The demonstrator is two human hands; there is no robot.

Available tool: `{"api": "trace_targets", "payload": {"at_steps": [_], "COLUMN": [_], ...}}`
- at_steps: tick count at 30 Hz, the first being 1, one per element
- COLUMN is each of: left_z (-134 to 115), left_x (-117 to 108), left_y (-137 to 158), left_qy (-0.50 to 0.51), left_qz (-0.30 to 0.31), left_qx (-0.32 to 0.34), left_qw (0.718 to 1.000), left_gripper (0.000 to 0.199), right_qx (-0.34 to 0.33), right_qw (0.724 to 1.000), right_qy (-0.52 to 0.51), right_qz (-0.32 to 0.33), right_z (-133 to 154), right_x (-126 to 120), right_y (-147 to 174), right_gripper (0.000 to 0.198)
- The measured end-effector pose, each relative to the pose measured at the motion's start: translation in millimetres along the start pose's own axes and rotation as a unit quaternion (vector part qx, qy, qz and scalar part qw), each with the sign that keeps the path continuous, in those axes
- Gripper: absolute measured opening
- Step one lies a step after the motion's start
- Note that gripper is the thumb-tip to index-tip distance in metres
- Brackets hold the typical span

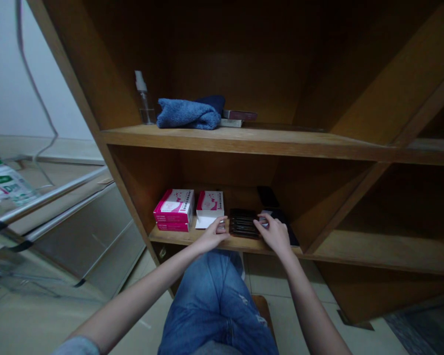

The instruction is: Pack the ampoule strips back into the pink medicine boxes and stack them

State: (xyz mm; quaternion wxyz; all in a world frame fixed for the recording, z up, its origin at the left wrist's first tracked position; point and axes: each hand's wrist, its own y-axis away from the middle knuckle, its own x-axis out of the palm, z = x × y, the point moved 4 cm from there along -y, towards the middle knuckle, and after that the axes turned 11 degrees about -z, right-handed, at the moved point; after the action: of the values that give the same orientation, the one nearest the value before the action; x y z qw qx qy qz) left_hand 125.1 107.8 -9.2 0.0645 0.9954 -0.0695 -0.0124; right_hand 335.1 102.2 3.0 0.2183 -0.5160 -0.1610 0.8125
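A dark flat case point(243, 223) lies near the front edge of the lower wooden shelf point(192, 238). My left hand point(212, 234) rests at its left end, fingers curled against it beside a white and pink box point(209, 208). My right hand point(273, 231) presses on the case's right end, next to other dark flat items point(281, 217). Whether either hand truly grips the case is unclear. Two stacked pink boxes point(174, 209) stand further left on the same shelf.
On the upper shelf point(244, 140) sit a clear spray bottle point(144, 98), a folded blue towel point(190, 113) and a couple of thin books point(237, 117). A glass surface with a green-labelled pack point(5, 185) is at left. My jeans-clad knee point(214, 301) is below.
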Motion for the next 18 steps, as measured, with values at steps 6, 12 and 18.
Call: {"api": "trace_targets", "payload": {"at_steps": [6,12,18], "left_z": [9,17,16], "left_x": [10,5,8], "left_y": [-5,-10,-12], "left_qy": [0.062,0.086,0.128], "left_qz": [0.026,0.007,-0.032], "left_qx": [-0.076,-0.092,-0.095], "left_qw": [0.995,0.992,0.987], "left_gripper": [0.071,0.065,0.061], "right_qx": [0.018,0.04,0.042], "right_qw": [0.999,0.998,0.997], "right_qy": [-0.009,-0.009,-0.009], "right_qz": [0.026,0.05,0.056], "right_z": [-6,-5,-3], "right_x": [5,9,11], "right_y": [1,1,1], "right_gripper": [0.033,0.036,0.041]}}
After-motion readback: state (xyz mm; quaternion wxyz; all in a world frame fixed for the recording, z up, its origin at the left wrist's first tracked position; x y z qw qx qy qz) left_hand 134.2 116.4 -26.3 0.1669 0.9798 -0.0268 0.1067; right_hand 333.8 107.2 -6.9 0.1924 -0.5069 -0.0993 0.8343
